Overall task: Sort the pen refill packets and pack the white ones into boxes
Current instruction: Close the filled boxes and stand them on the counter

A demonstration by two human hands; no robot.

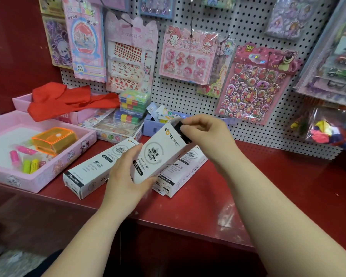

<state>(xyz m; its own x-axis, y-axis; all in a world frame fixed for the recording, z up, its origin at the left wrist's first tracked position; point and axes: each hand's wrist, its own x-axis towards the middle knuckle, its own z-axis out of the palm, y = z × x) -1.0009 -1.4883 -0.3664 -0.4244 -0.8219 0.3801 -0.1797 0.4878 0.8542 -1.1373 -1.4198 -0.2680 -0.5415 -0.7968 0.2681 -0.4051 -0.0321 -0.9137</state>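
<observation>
My left hand grips the lower end of a white pen refill box, held tilted above the red counter. At the box's open top end my right hand pinches a dark refill packet that sticks out of the opening. Two more white boxes lie flat on the counter: one to the left of the held box, one partly hidden beneath it on the right.
A pink tray with an orange pouch and small highlighters sits at the left. Behind stand stacked colourful cases, a lilac box and red cloth. A pegboard with hanging sticker packs forms the back wall. The counter's front edge runs below my wrists.
</observation>
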